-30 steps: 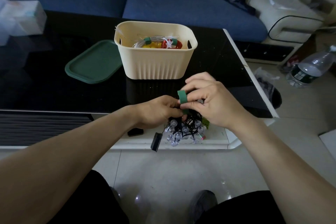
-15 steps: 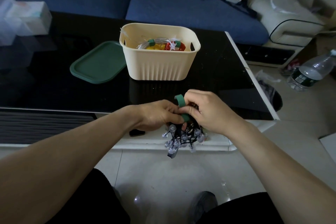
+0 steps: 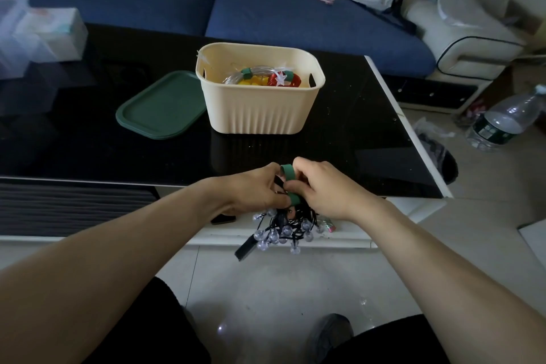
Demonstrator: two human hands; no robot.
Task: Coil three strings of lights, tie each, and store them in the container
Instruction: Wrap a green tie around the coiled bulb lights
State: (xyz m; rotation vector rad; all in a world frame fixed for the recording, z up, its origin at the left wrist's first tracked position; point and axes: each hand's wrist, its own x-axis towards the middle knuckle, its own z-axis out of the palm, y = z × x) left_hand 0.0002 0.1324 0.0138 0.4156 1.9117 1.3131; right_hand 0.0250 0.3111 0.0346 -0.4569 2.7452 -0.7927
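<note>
A coiled string of black-wired lights with clear bulbs (image 3: 283,230) hangs at the table's front edge. My left hand (image 3: 254,189) grips the top of the bundle. My right hand (image 3: 325,186) pinches a green strap (image 3: 289,174) that loops around the bundle between both hands. Behind them a cream ribbed container (image 3: 257,109) stands on the black table and holds two coiled light strings (image 3: 266,78), each bound with a green tie.
A dark green lid (image 3: 161,105) lies left of the container. The black glass table (image 3: 74,142) ends at a white rim on the right. A clear water bottle (image 3: 505,121) lies on the floor at right. A blue sofa (image 3: 295,18) runs behind.
My right hand came down from above the bundle and now presses the green strap against it. The strap's loop is tighter. The bundle shifted slightly.
</note>
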